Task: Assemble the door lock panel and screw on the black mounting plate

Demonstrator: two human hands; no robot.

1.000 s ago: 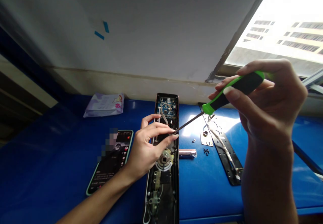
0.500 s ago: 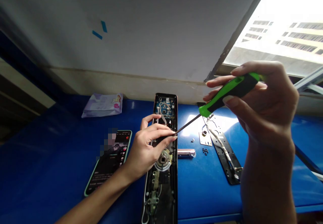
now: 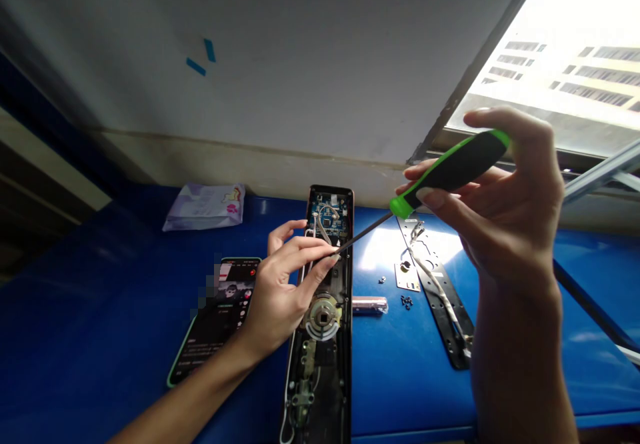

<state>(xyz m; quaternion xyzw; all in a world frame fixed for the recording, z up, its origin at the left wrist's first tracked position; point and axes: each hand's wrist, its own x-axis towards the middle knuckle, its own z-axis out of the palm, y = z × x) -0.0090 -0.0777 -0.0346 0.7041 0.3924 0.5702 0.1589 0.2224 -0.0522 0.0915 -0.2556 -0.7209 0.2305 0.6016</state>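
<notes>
My right hand [image 3: 505,191] holds a green and black screwdriver [image 3: 450,172] by its handle, the shaft slanting down to the left. At the tip, my left hand [image 3: 290,281] pinches the shaft's end between thumb and fingers; whether a screw is there too, I cannot tell. Both hands are over an opened long black housing [image 3: 330,377], which looks like a door lock body. Inside it are a blue circuit board [image 3: 331,216], thin wires and a round part with a square hole [image 3: 323,318]. My left hand hides some of the housing's middle.
Right of the housing lie a wrapped cylinder [image 3: 369,305], small dark screws [image 3: 407,303], a small plate [image 3: 407,277] and a black back plate [image 3: 443,304] with a cable. A phone [image 3: 215,324] and a purple packet [image 3: 205,207] lie left on the blue table [image 3: 410,391].
Both hands and the screwdriver have shifted left and slightly up. The tip moved from the housing's right edge to farther inside its outline, and the right index finger has lifted off the handle's end.
</notes>
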